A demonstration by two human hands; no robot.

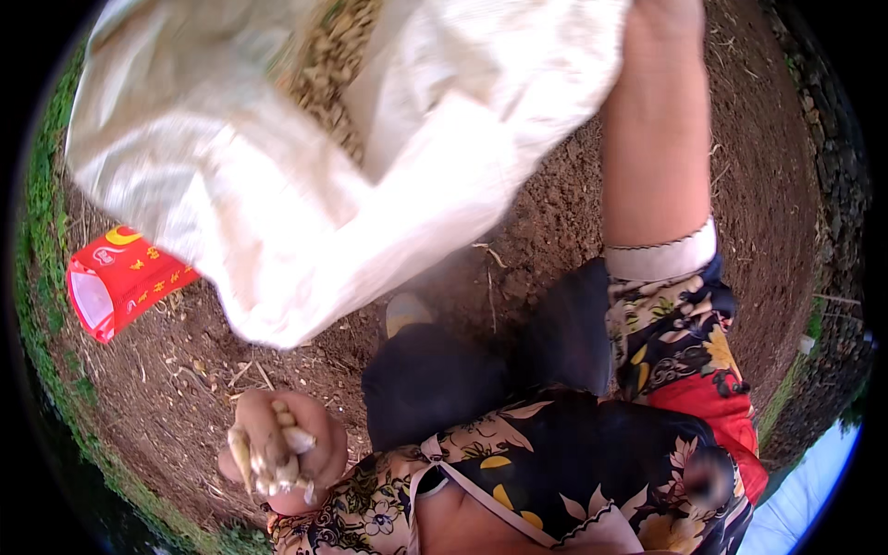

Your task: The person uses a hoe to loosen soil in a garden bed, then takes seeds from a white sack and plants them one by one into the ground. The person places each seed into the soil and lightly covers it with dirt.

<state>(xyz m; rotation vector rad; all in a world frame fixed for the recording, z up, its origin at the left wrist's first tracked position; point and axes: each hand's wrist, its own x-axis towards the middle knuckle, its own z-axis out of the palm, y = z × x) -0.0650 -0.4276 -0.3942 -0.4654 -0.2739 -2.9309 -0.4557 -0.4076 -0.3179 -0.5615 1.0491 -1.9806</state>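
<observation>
My left hand (284, 444), low on the left, has its fingers curled around several small pale pods (281, 458) that look like peanuts. A large white woven sack (430, 201) fills the upper left, its mouth gaping. Many tan pods (336, 62), also peanut-like, show inside it. My right forearm reaches up along the sack's right side. Only the blurred base of my right hand (666, 10) shows at the top edge, against the sack; its fingers are hidden or out of frame.
A red printed bag or carton (139, 277) lies open-ended on the brown soil (569, 187) at the left, partly behind the sack. Dry stalks are scattered over the soil. My dark-clothed legs (437, 388) and one shoe (408, 312) are just below the sack. Green plants (48, 277) border the left side.
</observation>
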